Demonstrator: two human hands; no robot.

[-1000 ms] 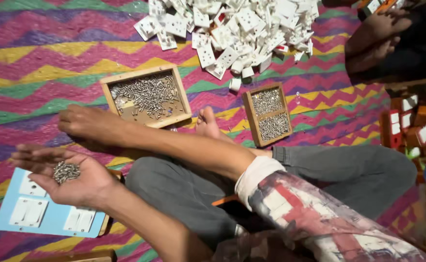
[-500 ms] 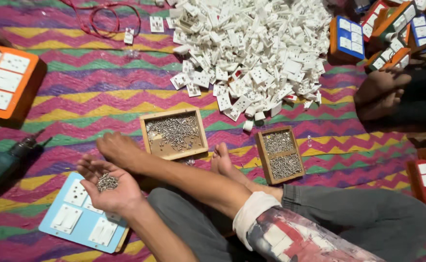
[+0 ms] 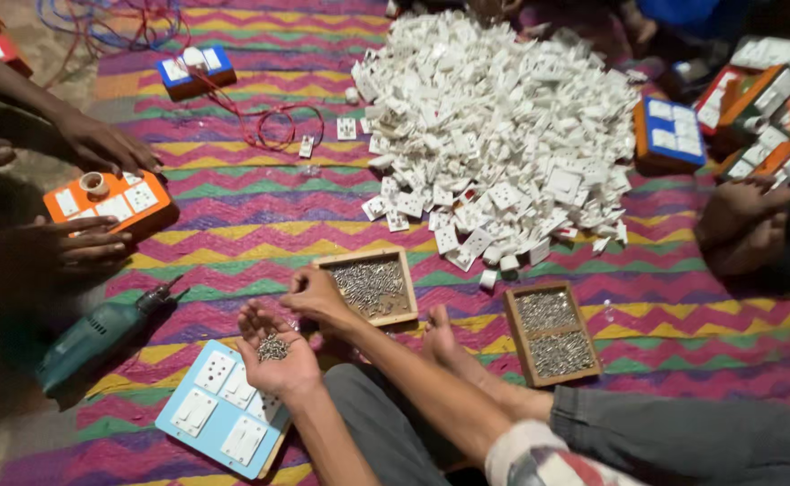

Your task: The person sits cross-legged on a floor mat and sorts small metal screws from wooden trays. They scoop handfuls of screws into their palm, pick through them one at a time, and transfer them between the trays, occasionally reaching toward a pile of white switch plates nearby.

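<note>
Zigzag mat (image 3: 233,225) carries screw trays (image 3: 370,286), white switch pile (image 3: 503,135), drill (image 3: 98,335)

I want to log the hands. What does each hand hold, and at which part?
The left hand holds loose screws cupped in its open palm. The right hand rests at the screw tray; its grip cannot be told.

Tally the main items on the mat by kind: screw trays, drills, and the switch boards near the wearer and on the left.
Wooden screw trays: 2, square tray and divided tray
Green drill: 1
Blue-backed switch boards: 2, one under the left hand, one far left
Orange switch board: 1
Total: 6
</note>
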